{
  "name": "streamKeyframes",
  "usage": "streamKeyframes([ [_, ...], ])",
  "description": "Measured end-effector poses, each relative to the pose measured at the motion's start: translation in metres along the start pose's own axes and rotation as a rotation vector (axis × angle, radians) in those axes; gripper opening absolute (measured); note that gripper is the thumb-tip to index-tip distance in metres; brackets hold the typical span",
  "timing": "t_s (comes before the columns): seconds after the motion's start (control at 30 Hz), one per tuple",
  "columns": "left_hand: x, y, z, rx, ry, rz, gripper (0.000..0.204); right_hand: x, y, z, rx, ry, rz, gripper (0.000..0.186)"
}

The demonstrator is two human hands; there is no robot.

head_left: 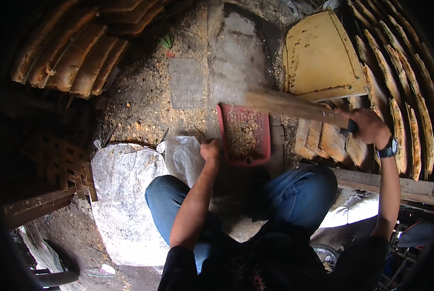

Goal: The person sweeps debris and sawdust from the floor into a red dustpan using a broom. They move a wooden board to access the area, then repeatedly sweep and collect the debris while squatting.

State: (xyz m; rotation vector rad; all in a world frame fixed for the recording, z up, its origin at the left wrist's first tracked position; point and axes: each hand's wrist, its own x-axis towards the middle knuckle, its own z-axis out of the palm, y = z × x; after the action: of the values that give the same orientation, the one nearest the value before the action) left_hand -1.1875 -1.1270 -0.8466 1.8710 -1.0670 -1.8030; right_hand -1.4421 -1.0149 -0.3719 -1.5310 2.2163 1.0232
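My right hand (370,127) grips the dark handle of a hand broom (294,105) at the right. Its brown, flat head reaches left over the far end of the red dustpan (246,131) and is blurred by motion. Pale chips and crumbs lie in the dustpan, which rests on the floor in front of my knees. My left hand (210,151) is closed beside the dustpan's left edge, at the rim of a clear plastic bag (182,157). The bag sits by my left knee; the fingers' exact hold on it is partly hidden.
Stacked curved wooden slabs (79,60) stand far left, more slabs (396,87) at right. A yellowish board (322,56) leans before the right stack. A white sack (122,194) lies left of my leg. Chips litter the floor around a grey flat piece (186,82).
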Motion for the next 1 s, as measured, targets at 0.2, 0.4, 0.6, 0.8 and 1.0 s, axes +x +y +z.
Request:
streamKeyframes([
  [0.2, -0.004, -0.012, 0.025, 0.232, -0.054, 0.031, 0.048, 0.059, 0.025, 0.069, 0.001, 0.079, 0.042, 0.080],
  [0.4, 0.072, -0.098, 0.020, 0.687, -0.088, 0.316, 0.048, 0.064, -0.018, 0.071, 0.157, 0.055, -0.156, 0.081],
  [0.6, 0.006, -0.072, 0.066, 0.339, -0.007, 0.104, 0.036, -0.046, -0.025, 0.043, 0.112, -0.128, -0.075, 0.076],
  [0.8, -0.006, -0.067, 0.072, 0.379, 0.030, 0.251, 0.034, -0.094, -0.040, 0.028, 0.145, 0.059, 0.000, 0.074],
  [1.0, 0.021, -0.101, 0.068, 0.127, -0.055, 0.223, 0.027, -0.089, -0.044, 0.031, 0.142, 0.113, 0.061, 0.079],
])
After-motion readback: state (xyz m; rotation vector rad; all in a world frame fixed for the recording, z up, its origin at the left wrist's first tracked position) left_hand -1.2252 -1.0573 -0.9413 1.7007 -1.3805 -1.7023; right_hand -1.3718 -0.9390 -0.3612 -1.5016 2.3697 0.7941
